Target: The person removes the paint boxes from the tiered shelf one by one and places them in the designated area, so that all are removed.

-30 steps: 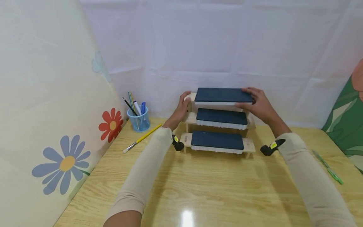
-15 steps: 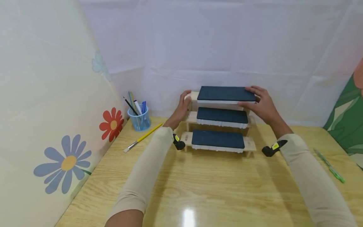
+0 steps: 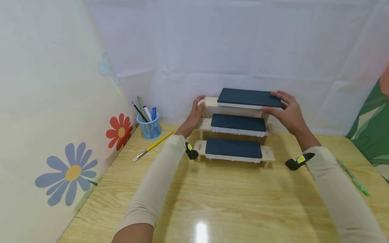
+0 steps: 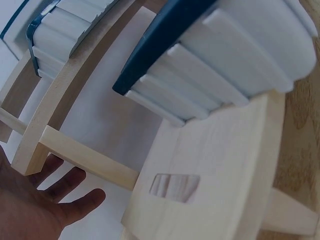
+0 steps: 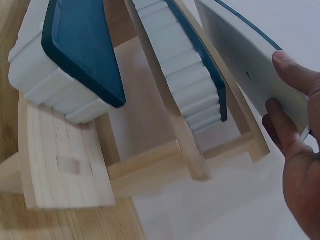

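The wooden tabletop (image 3: 231, 202) carries a three-step wooden rack (image 3: 267, 154) set near the back wall. Each of its two lower steps bears a dark blue slab with a ribbed white underside, the middle slab (image 3: 238, 123) and the bottom slab (image 3: 233, 148). The top slab (image 3: 247, 97) sits at the top step, overhanging to the right, its right end pinched by the right hand (image 3: 288, 113), thumb under and fingers on top. The left hand (image 3: 194, 116) rests against the rack's left end at the top step, fingers loosely spread, gripping nothing. Left of the rack, a blue cup (image 3: 149, 128) holds several pens and pencils. A yellow brush (image 3: 153, 147) lies beside it; a green pen (image 3: 354, 179) lies far right.
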A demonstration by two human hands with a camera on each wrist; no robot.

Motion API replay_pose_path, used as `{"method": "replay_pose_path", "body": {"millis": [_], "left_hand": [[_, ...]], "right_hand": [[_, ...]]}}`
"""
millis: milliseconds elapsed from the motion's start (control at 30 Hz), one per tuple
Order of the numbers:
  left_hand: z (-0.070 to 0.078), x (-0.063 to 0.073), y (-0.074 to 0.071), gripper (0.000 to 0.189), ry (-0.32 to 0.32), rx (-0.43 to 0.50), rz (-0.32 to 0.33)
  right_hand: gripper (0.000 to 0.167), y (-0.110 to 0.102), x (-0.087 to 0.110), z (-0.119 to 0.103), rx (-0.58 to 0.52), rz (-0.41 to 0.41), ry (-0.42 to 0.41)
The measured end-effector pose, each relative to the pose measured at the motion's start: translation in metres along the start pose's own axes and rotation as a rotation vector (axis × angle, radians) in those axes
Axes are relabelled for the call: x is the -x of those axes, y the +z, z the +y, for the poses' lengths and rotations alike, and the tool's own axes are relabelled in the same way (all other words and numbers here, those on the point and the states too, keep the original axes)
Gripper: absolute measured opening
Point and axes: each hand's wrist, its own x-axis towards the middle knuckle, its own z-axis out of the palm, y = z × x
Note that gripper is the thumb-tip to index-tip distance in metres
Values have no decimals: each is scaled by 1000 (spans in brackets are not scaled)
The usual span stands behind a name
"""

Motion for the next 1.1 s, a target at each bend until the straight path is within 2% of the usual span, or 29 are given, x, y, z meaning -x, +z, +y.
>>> {"method": "replay_pose_path", "body": {"millis": [833, 1100], "left_hand": [[-2, 1, -2, 57, -4, 6, -36], [-1, 1, -1, 56, 9, 8, -14]], "right_hand": [[67, -34, 17, 9, 11, 63, 9], [66, -50, 22, 13, 31, 86, 18]]}}
